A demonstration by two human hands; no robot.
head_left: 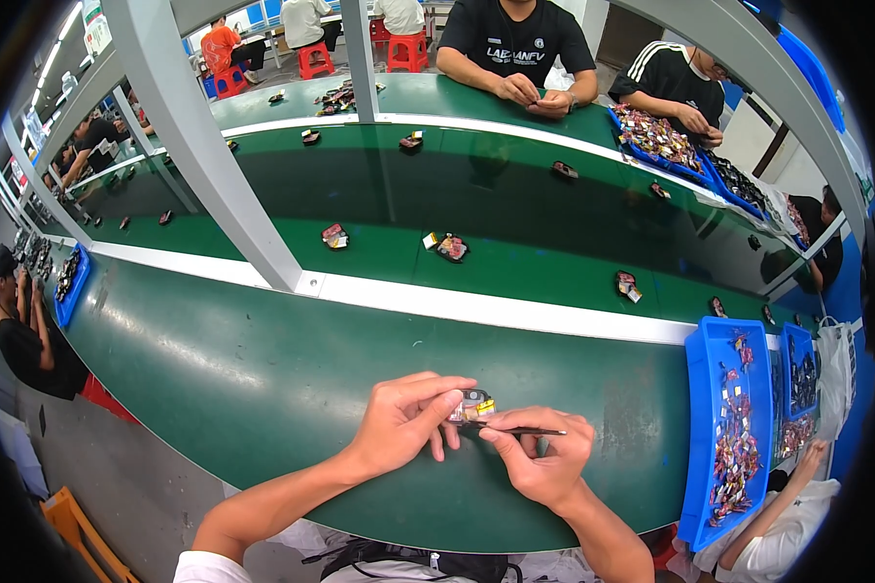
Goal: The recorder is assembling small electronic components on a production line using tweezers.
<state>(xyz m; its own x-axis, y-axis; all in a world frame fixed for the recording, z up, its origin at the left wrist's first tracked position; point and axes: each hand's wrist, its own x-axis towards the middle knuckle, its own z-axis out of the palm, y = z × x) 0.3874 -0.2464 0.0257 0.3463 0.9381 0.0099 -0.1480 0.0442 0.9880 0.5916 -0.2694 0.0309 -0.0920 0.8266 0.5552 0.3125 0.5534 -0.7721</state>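
My left hand (pixel 406 418) is closed around the edge of a small electronic device (pixel 473 403), a black rounded housing with inner parts and a yellow-and-white label showing. My right hand (pixel 546 455) pinches a thin dark tool (pixel 527 430), perhaps tweezers; its tip lies at the lower side of the device, between both hands. Whether the tip touches the inner parts is too small to tell. Both hands are just above the green worktable (pixel 262 389).
To my right stands a long blue tray (pixel 695 437) with many small reddish parts, and a smaller blue bin (pixel 800 340) beyond it. Past a white rail (pixel 515 318), a green conveyor belt (pixel 379 257) carries several similar devices (pixel 451 248). A grey metal post (pixel 199 146) rises at left. Other people work around.
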